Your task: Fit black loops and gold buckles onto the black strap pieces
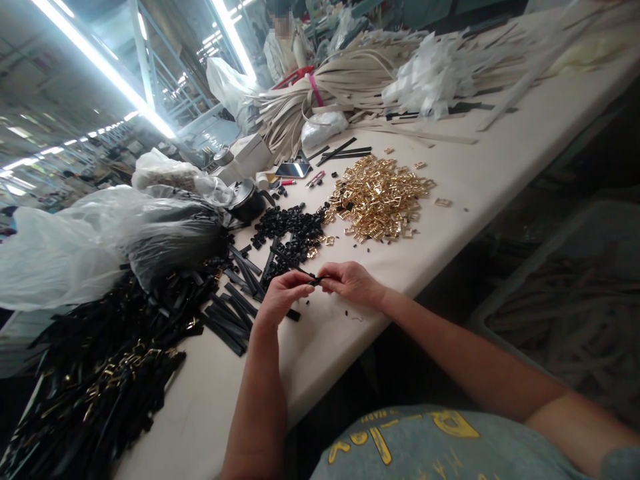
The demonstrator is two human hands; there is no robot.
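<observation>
Just above the table's near edge, my two hands meet fingertip to fingertip. My left hand (283, 293) pinches a black strap (303, 271), which runs out between the fingers. My right hand (351, 283) is closed on a small black piece (317, 281) at the strap's end; its exact shape is too small to make out. Right behind the hands lies a heap of small black loops (295, 230). Beyond it to the right rises a pile of gold metal buckles (380, 197). Loose black straps (230, 317) lie left of my left hand.
Black straps with gold buckles (110, 380) are heaped at the left, beside plastic bags (150, 227). A lidded dark pot (246, 200), a phone (293, 170) and a bundle of beige strips (320, 87) stand or lie farther back. A person (285, 47) is behind the table.
</observation>
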